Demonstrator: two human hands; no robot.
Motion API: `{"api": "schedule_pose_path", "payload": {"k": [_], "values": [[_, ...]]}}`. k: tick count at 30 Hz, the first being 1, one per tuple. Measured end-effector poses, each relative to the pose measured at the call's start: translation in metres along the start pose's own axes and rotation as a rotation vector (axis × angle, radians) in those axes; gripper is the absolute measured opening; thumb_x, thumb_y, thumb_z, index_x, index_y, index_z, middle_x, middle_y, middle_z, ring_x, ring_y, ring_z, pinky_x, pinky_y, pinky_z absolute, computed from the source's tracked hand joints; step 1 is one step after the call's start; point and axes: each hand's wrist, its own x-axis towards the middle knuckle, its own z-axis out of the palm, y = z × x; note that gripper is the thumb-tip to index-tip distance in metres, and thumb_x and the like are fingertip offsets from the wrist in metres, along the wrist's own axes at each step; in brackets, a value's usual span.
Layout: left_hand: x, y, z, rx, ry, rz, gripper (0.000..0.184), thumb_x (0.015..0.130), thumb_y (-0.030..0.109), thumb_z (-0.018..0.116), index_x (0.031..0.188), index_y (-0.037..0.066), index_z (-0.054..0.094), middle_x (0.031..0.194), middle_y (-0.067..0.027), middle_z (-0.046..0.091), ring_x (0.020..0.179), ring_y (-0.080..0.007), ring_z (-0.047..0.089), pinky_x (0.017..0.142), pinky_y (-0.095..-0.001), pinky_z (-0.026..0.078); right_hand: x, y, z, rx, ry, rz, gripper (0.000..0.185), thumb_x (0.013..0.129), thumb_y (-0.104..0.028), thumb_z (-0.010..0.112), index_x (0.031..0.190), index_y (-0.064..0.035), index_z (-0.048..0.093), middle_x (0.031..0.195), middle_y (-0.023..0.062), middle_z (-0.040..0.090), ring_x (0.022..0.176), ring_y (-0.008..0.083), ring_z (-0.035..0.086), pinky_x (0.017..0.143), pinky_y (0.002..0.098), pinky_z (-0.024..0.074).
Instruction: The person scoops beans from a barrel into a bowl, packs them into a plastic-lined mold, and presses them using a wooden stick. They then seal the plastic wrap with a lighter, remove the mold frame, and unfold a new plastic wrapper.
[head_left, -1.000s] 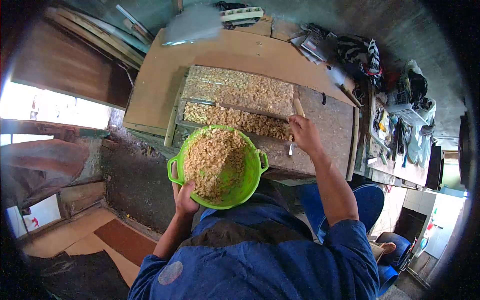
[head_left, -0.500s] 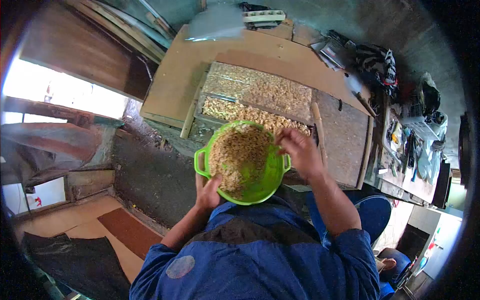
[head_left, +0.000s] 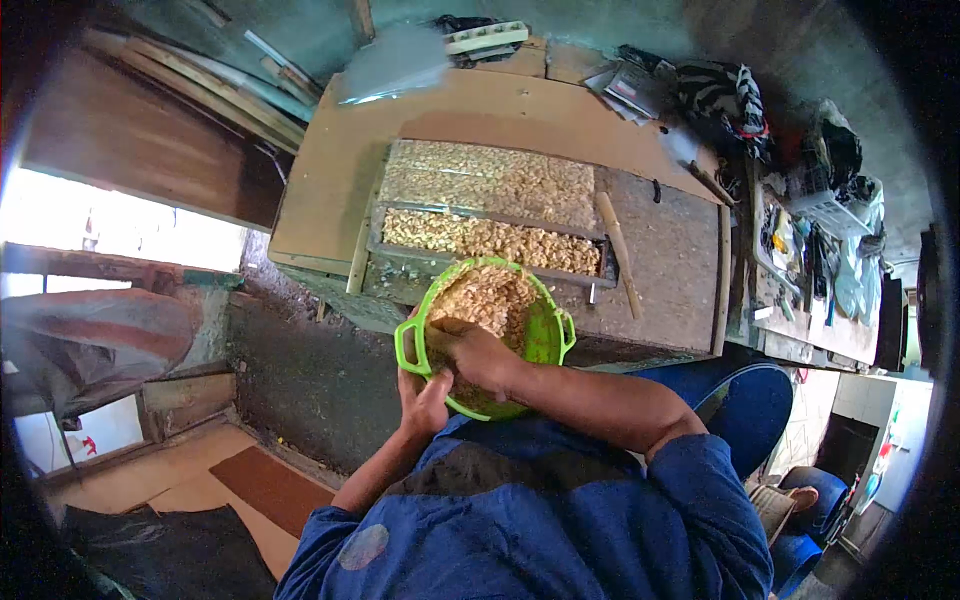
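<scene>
A green bowl with two handles holds pale, crumbly flakes. My left hand grips its left rim near the handle, thumb on top. Inside the bowl, at the left, is my right hand, bent down into the flakes; its fingertips are hidden, so what it holds cannot be seen. Beyond the bowl, a long wooden frame is filled with similar flakes. Behind it lies a flat, flake-covered slab under something clear and shiny. A wooden stick rests to the right of the frame.
The brown workbench carries a clear plastic sheet at the back left. On the right, a side table has tools and bags, with a crate beside them. Blue barrels stand at the lower right.
My right hand has let go of the wooden stick, which now lies on the bench, and has moved left into the bowl. My left hand still holds the bowl.
</scene>
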Motion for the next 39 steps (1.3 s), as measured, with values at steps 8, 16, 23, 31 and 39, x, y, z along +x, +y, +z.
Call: {"api": "schedule_pose_path", "payload": {"k": [8, 16, 23, 31, 39], "values": [[-0.002, -0.008, -0.014, -0.070, -0.067, 0.061, 0.077, 0.087, 0.004, 0.048, 0.157, 0.007, 0.017, 0.151, -0.0159, 0.037, 0.135, -0.0293, 0.043, 0.111, -0.0424, 0.037, -0.014, -0.011, -0.016, 0.994, -0.013, 0.342, 0.032, 0.102, -0.024, 0.052, 0.123, -0.0016, 0.059, 0.113, 0.0126, 0.069, 0.095, 0.0233, 0.069, 0.090, 0.0391, 0.0559], [-0.003, -0.017, -0.020, -0.245, 0.061, 0.005, 0.076, 0.086, 0.003, 0.052, 0.155, 0.007, 0.020, 0.149, -0.0143, 0.041, 0.133, -0.0259, 0.046, 0.109, -0.0398, 0.040, -0.002, -0.024, -0.114, 0.820, 0.406, 0.038, 0.020, 0.099, -0.021, 0.056, 0.108, -0.0051, 0.064, 0.091, 0.0096, 0.067, 0.080, 0.0213, 0.065, 0.077, 0.0401, 0.0534], [-0.005, -0.013, -0.029, -0.176, 0.039, 0.010, 0.081, 0.084, 0.009, 0.052, 0.157, 0.013, 0.016, 0.151, -0.0162, 0.038, 0.134, -0.0327, 0.046, 0.110, -0.0470, 0.040, -0.001, -0.016, -0.173, -0.598, 0.587, -0.244, 0.018, 0.099, -0.018, 0.054, 0.100, -0.0030, 0.063, 0.088, 0.0119, 0.066, 0.081, 0.0235, 0.066, 0.075, 0.0374, 0.0501], [-0.004, -0.005, -0.028, -0.211, 0.074, 0.027, 0.081, 0.083, 0.011, 0.054, 0.155, 0.008, 0.018, 0.148, -0.0165, 0.041, 0.133, -0.0305, 0.047, 0.109, -0.0444, 0.041, -0.005, -0.003, -0.190, -0.734, 0.597, -0.165, 0.022, 0.095, -0.016, 0.058, 0.112, -0.0035, 0.065, 0.105, 0.0149, 0.069, 0.098, 0.0309, 0.068, 0.088, 0.0371, 0.0521], [-0.002, -0.004, -0.028, -0.210, 0.124, 0.030, 0.079, 0.082, 0.013, 0.060, 0.152, 0.004, 0.025, 0.145, -0.0152, 0.044, 0.131, -0.0274, 0.047, 0.109, -0.0408, 0.040, -0.005, 0.012, -0.181, -1.161, 0.399, -0.533, 0.025, 0.092, -0.016, 0.062, 0.115, -0.0064, 0.063, 0.122, 0.0141, 0.062, 0.117, 0.0309, 0.057, 0.100, 0.0436, 0.0474]]}}
